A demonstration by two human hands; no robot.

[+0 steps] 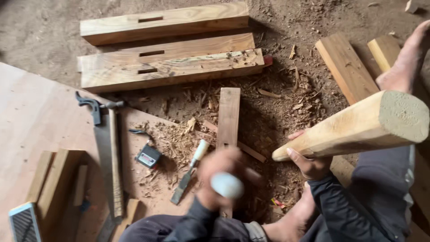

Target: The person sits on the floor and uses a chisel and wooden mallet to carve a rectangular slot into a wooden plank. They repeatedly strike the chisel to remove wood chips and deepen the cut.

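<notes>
Chiselling is the step judged to be in hand: a chisel with a pale rounded handle end (227,185) is gripped in the blurred left hand (219,172), fingers closed round it, its blade hidden below the fist over the near end of the narrow brown wooden plank (229,117) that runs away from the grip across the dirt floor (36,27). A thick pale round-ended wooden mallet (358,127) is clamped near its thin end in the right hand (311,163), the heavy head raised up and to the right of the fist, well apart from the chisel. The plank is seen pinned under the grip, chips and shavings (179,143) scattered to its left. Just left of the chisel hand a second chisel with a white handle and dark blade (190,172) lies untouched on the flat plywood sheet (40,116); further left a small black and red tape measure (148,156), then a hand saw with a dark grip (104,148) and a wooden-handled hammer (115,157) laid together. Beyond the plank's far end three pale mortised timber beams (165,49) are stacked side by side. A bare foot (405,58) rests beyond the mallet head. For the next move, a square strike of the mallet on the handle end is judged needed, with the chisel held steady; whether the blade is seated cannot be told.
</notes>
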